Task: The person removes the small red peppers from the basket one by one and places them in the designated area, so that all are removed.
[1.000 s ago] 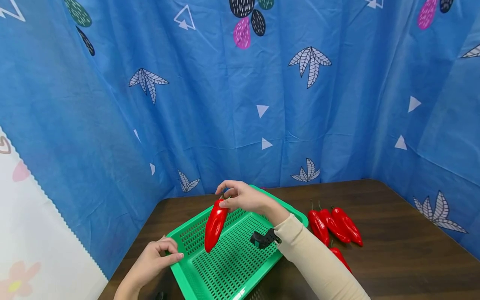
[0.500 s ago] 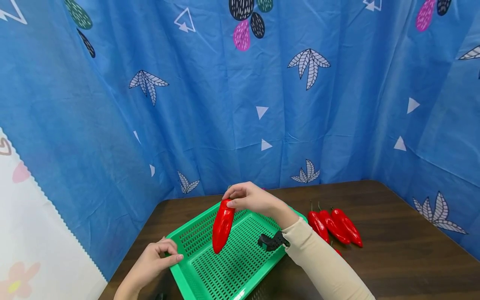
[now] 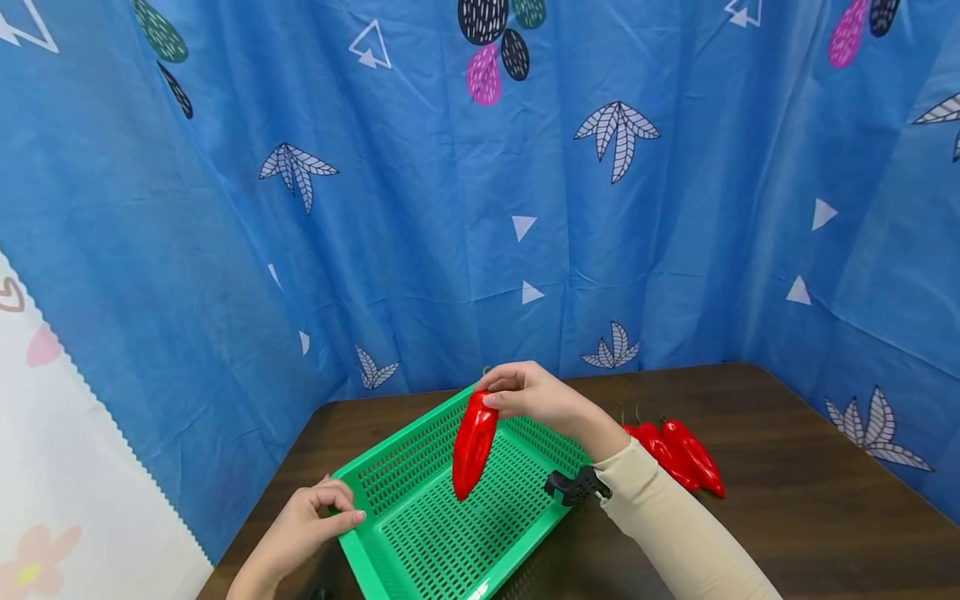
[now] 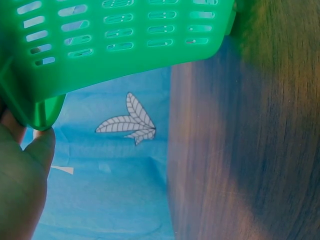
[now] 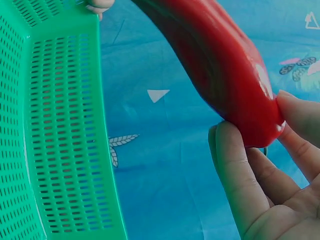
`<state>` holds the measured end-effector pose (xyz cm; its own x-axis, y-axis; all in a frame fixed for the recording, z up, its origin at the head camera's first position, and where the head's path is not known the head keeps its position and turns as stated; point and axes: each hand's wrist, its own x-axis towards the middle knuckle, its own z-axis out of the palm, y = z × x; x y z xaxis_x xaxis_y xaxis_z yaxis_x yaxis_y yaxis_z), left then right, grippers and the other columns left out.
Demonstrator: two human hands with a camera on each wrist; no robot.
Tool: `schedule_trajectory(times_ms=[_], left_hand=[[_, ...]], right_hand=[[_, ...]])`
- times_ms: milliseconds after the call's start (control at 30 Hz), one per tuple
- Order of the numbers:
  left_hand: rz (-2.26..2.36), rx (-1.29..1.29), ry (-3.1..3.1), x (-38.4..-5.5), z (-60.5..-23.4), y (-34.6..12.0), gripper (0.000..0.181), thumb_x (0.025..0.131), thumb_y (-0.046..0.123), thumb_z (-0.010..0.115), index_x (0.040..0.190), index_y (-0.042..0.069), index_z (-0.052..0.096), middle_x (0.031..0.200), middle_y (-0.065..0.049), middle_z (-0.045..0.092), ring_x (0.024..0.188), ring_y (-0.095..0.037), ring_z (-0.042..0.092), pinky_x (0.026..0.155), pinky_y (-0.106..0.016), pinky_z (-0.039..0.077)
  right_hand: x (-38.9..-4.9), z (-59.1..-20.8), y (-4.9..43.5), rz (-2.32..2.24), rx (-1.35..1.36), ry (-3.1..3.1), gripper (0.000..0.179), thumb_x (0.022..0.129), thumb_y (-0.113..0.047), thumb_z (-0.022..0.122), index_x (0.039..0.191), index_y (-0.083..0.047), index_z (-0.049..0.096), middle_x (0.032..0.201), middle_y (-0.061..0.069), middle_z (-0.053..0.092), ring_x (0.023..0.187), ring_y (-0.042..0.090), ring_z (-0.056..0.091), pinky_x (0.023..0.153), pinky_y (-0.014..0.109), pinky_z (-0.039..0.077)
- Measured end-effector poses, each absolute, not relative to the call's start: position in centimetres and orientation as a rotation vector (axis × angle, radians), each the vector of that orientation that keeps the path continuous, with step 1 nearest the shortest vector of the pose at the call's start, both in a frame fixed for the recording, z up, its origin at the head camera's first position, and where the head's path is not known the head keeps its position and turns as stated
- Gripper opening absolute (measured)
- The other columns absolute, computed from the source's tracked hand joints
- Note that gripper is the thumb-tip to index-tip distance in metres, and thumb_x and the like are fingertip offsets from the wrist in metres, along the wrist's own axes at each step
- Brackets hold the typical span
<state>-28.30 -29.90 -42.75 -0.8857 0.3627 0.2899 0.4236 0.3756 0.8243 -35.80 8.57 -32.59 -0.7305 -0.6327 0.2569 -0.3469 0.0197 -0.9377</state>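
A glossy red chili pepper [image 3: 474, 450] hangs tip down over the green plastic basket [image 3: 412, 443]. My right hand [image 3: 536, 400] pinches it at the stem end between thumb and fingers. In the right wrist view the pepper [image 5: 220, 60] slants across the top, its blunt end in my fingertips. My left hand [image 3: 303, 525] grips the basket's near left corner, thumb over the rim. The left wrist view shows that hand [image 4: 22, 175] below the slotted basket wall [image 4: 135, 65]. The visible part of the basket floor holds nothing.
Several red peppers [image 3: 692, 454] lie on the dark wooden table [image 3: 810, 500] right of the basket, partly hidden by my right forearm. A blue patterned curtain [image 3: 465, 208] closes off the back and sides. A black wrist camera [image 3: 573, 486] sits on my right wrist.
My right hand has moved to the right with the pepper, still above the basket. My forearm now covers more of the peppers on the table. My left hand has stayed at the corner.
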Motion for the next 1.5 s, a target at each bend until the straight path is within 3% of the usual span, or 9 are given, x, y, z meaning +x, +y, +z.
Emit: schedule_trajectory(times_ms=[733,1000,1300,1500], left_hand=[[-1.509,-0.747,-2.557,-28.5,-42.6,-30.0,0.017,0.092,0.011,0.071,0.078,0.005,0.064,0.083,0.001,0.055,0.083,-0.012,0.056,0.105,0.005,0.018],[-1.524,-0.708,-2.574,-28.3,-42.6,-30.0,0.018,0.092,0.011,0.071,0.078,0.003,0.063,0.085,0.003,0.055,0.085,-0.012,0.056,0.107,0.005,0.017],[-1.520,-0.721,-2.571,-28.3,-42.6,-29.9,0.017,0.092,0.011,0.071,0.078,0.004,0.064,0.084,0.003,0.055,0.085,-0.012,0.057,0.106,0.005,0.018],[-1.518,-0.700,-2.576,-28.2,-42.7,-29.9,0.017,0.091,0.012,0.072,0.078,0.004,0.064,0.084,0.004,0.055,0.085,-0.012,0.057,0.106,0.005,0.018]], right_hand=[[-33.8,-34.6,13.0,-1.804,-0.969,2.098,0.031,0.100,-0.012,0.061,0.127,0.004,0.062,0.114,0.013,0.070,0.098,0.024,0.070,0.088,0.043,0.066],[-33.3,-35.1,14.8,-1.837,-0.953,2.051,0.038,0.100,-0.015,0.062,0.128,0.010,0.057,0.113,0.005,0.071,0.100,0.023,0.070,0.092,0.044,0.065],[-32.9,-36.3,16.9,-1.819,-0.960,1.924,0.024,0.101,-0.013,0.059,0.124,-0.010,0.066,0.116,0.001,0.070,0.104,0.020,0.069,0.092,0.037,0.065],[-32.6,-37.0,18.4,-1.887,-1.058,1.775,0.026,0.103,-0.005,0.052,0.124,-0.009,0.066,0.116,0.000,0.070,0.101,0.016,0.071,0.091,0.035,0.065]])
